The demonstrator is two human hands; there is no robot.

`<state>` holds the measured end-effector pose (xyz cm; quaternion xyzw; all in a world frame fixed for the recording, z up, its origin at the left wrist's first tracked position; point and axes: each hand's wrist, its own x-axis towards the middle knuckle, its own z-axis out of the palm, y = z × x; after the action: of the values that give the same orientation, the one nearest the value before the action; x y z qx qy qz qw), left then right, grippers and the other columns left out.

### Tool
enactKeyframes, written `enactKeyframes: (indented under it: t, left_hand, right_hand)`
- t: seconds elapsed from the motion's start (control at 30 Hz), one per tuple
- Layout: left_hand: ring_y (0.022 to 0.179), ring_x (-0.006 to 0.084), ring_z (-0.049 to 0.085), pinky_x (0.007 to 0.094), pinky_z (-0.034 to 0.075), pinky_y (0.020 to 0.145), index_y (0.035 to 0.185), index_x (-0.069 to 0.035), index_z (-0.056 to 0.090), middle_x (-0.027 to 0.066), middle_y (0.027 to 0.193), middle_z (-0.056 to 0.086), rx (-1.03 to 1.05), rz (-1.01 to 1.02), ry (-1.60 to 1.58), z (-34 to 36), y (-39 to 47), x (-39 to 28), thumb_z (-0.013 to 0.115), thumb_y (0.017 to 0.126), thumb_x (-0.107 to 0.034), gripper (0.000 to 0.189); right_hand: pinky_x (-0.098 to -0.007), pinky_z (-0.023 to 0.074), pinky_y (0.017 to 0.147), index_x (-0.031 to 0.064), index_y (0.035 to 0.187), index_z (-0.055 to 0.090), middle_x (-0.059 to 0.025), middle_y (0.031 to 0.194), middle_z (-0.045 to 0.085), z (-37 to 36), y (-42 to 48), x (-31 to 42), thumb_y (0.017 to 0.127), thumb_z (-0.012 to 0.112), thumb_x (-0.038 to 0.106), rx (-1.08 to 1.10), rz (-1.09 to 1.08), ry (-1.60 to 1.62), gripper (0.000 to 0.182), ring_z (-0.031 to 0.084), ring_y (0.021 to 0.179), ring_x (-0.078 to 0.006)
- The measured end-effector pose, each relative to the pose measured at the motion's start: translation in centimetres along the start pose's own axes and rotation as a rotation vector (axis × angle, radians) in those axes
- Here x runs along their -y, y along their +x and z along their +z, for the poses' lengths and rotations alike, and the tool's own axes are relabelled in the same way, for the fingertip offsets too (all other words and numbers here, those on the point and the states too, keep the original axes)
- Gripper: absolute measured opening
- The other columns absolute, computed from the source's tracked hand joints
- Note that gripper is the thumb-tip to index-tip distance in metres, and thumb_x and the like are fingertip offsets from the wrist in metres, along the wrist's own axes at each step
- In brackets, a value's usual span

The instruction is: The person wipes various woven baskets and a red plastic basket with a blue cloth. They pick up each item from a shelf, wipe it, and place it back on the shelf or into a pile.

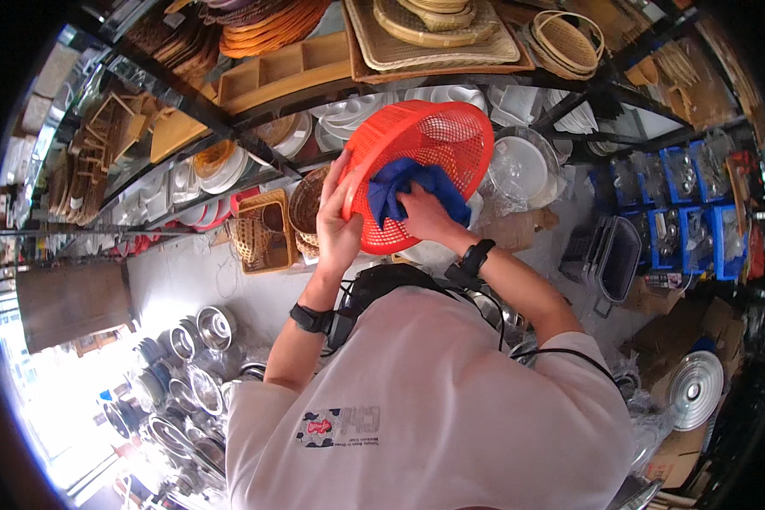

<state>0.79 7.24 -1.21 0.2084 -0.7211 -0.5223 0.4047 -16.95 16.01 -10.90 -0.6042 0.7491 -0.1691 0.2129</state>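
Note:
A red plastic mesh basket (392, 121) is held up in front of me, tilted so that its hollow faces me and to the right. My left hand (339, 223) grips its left rim, thumb on the near side and fingers on the outside. Inside the basket, my right hand (428, 213) presses a crumpled blue cloth (405, 178) against the mesh wall. The fingertips of that hand are partly buried in the cloth's folds. Part of the basket's lower wall is hidden behind the cloth and my right hand.
Shelves ahead carry woven trays (440, 54), a wooden divided box (287, 70) and white dishes (350, 115). A wicker basket (264, 255) stands on the floor at left. Steel bowls (215, 328) crowd the lower left. Blue bins (682, 236) and grey plastic baskets (615, 255) stand at right.

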Motion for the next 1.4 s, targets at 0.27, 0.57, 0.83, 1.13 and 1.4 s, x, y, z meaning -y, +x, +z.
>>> enactKeyframes:
  t: [0.27, 0.57, 0.83, 1.13, 1.4]
  left_hand:
    - [0.153, 0.0299, 0.03, 0.039, 0.026, 0.123, 0.142, -0.007, 0.058, 0.0137, 0.163, 0.035, 0.04, -0.097, 0.019, 0.9, -2.6, 1.5, 0.043, 0.066, 0.023, 0.083]
    - [0.154, 0.0329, 0.025, 0.0404, 0.02, 0.126, 0.153, -0.005, 0.044, 0.016, 0.163, 0.031, -0.005, -0.131, 0.099, 0.0, -3.0, 0.1, 0.046, 0.068, 0.022, 0.089]
    - [0.154, 0.0408, 0.021, 0.0467, 0.017, 0.126, 0.152, -0.01, 0.048, 0.0214, 0.163, 0.029, 0.082, -0.01, 0.046, 2.3, -1.6, -0.8, 0.047, 0.068, 0.021, 0.089]
    - [0.154, 0.0391, 0.021, 0.0471, 0.017, 0.126, 0.15, -0.012, 0.052, 0.0204, 0.164, 0.027, 0.03, 0.009, 0.102, -0.2, -1.7, -1.7, 0.051, 0.07, 0.021, 0.086]
    - [0.153, 0.0466, 0.018, 0.0528, 0.017, 0.125, 0.149, -0.019, 0.053, 0.0185, 0.161, 0.031, -0.005, -0.013, 0.359, -0.2, -1.6, -1.6, 0.055, 0.069, 0.019, 0.089]
  right_hand:
    - [-0.033, 0.0564, 0.087, -0.0021, 0.126, 0.059, -0.0115, 0.111, 0.067, -1.4, -0.6, 3.7, 0.079, 0.063, 0.003, 0.113, 0.268, 1.514, 0.047, 0.067, 0.098, -0.0205]
    - [-0.0452, 0.0557, 0.099, -0.0023, 0.133, 0.056, -0.0143, 0.124, 0.067, -8.5, -1.0, -1.5, 0.081, 0.06, 0.0, -0.142, 0.323, 1.947, 0.052, 0.068, 0.108, -0.0292]
    - [-0.038, 0.043, 0.11, -0.0003, 0.143, 0.048, -0.0135, 0.138, 0.057, -5.2, -3.8, 4.1, 0.082, 0.067, 0.009, 0.004, 0.091, 1.157, 0.065, 0.055, 0.127, -0.0253]
    - [-0.0374, 0.0488, 0.103, 0.0, 0.136, 0.057, -0.0086, 0.127, 0.066, -10.5, -6.1, -1.6, 0.077, 0.06, -0.008, 0.037, 0.167, 1.432, 0.06, 0.064, 0.116, -0.0219]
    - [-0.0417, 0.0469, 0.103, 0.0004, 0.122, 0.065, -0.0132, 0.12, 0.069, -16.6, -5.8, 0.0, 0.082, 0.063, 0.0, -0.585, -0.137, 0.779, 0.04, 0.064, 0.115, -0.0288]
